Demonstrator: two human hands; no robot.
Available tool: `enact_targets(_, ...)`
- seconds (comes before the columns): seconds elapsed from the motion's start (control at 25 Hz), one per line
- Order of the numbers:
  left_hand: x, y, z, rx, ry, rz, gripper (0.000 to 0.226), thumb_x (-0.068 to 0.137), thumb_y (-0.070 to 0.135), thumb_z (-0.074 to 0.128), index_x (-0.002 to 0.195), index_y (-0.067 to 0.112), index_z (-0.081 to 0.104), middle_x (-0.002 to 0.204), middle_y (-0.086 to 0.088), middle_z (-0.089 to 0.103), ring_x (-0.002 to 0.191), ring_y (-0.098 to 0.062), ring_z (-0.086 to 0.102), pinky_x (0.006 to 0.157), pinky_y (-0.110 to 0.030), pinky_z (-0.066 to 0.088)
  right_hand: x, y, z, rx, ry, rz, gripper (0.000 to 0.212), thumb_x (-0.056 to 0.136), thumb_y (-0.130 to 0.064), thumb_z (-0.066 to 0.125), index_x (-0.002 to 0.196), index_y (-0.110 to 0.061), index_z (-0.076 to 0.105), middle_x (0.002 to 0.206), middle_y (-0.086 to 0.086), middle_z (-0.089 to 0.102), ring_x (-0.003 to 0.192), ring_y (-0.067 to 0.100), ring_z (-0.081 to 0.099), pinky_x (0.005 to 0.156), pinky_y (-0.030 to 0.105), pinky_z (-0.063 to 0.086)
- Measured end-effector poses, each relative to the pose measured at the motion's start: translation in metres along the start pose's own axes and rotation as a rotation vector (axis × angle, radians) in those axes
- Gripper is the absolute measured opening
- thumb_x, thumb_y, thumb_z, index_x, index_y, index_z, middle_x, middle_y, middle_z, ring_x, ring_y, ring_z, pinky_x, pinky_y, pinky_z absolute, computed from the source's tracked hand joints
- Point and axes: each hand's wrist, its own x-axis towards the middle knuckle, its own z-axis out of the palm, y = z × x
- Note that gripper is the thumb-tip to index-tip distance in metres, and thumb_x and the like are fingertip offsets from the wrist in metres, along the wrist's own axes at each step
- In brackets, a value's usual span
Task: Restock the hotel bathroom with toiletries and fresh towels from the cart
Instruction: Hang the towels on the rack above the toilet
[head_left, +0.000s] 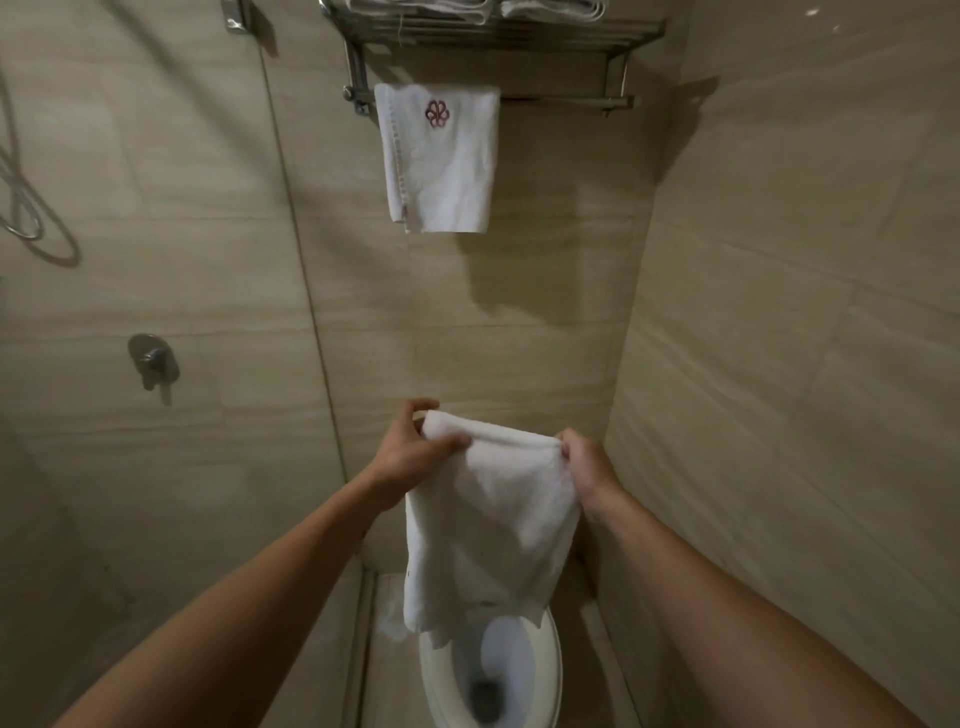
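I hold a white towel (488, 525) folded over and hanging down in front of me, above the toilet. My left hand (415, 447) pinches its upper left corner and my right hand (584, 462) grips its upper right corner. High on the wall a metal towel rack (566, 98) carries another white towel (441, 161) with a red flower emblem, draped over the left part of its bar. Folded white towels (483, 8) lie on the rack's top shelf, cut off by the frame edge.
A white toilet (545, 670) with its seat down stands below the towel. A glass shower partition (306, 312) runs along the left, with a shower valve (153, 361) and hose (23, 208) behind it. A tiled wall closes in on the right.
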Motion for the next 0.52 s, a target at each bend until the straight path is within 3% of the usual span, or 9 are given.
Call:
enact_targets(0.08, 0.006, 0.004, 0.002, 0.008, 0.014, -0.003, 0.055, 0.072, 0.030, 0.090, 0.117, 0.024, 0.059, 0.106, 0.004, 0.067, 0.091, -0.008, 0.067, 0.063, -0.014, 0.052, 0.001, -0.004, 0.004, 0.374, -0.072, 0.178, 0.049, 0.091, -0.016, 0.036, 0.043, -0.027, 0.029, 0.049, -0.004, 0.030, 0.050, 0.014, 0.029, 0.051, 0.030, 0.023)
enact_targets(0.2, 0.007, 0.003, 0.009, -0.029, 0.065, -0.017, 0.049, 0.073, 0.034, 0.089, 0.111, 0.016, 0.064, 0.102, 0.000, 0.071, 0.087, -0.009, 0.069, 0.057, -0.012, 0.051, 0.001, -0.011, 0.010, 0.550, -0.082, 0.274, 0.046, 0.083, -0.014, 0.034, 0.042, -0.029, 0.022, 0.045, -0.007, 0.023, 0.041, 0.011, 0.024, 0.045, 0.024, 0.022)
enact_targets(0.32, 0.006, -0.009, 0.012, -0.120, 0.008, -0.076, 0.053, 0.073, 0.044, 0.087, 0.113, 0.013, 0.069, 0.106, -0.003, 0.075, 0.091, -0.012, 0.072, 0.068, -0.021, 0.056, 0.005, -0.017, 0.009, 0.577, -0.038, 0.269, 0.050, 0.084, -0.012, 0.032, 0.037, -0.027, 0.021, 0.043, -0.008, 0.021, 0.040, 0.010, 0.020, 0.041, 0.022, 0.019)
enact_targets(0.44, 0.004, -0.026, 0.008, -0.188, -0.206, -0.194, 0.082, 0.062, 0.062, 0.087, 0.123, 0.013, 0.064, 0.117, -0.003, 0.073, 0.106, -0.018, 0.071, 0.092, -0.034, 0.058, 0.010, -0.022, 0.007, 0.613, -0.001, 0.262, 0.051, 0.084, -0.011, 0.033, 0.037, -0.028, 0.020, 0.043, -0.008, 0.022, 0.039, 0.010, 0.022, 0.046, 0.027, 0.020)
enact_targets(0.52, 0.003, -0.040, 0.010, -0.220, -0.323, -0.225, 0.096, 0.055, 0.063, 0.090, 0.129, 0.009, 0.060, 0.121, -0.006, 0.072, 0.112, -0.023, 0.069, 0.102, -0.043, 0.053, 0.012, -0.025, 0.005, 0.621, 0.010, 0.257, 0.049, 0.083, -0.012, 0.033, 0.039, -0.028, 0.019, 0.044, -0.008, 0.022, 0.040, 0.010, 0.024, 0.047, 0.026, 0.020)
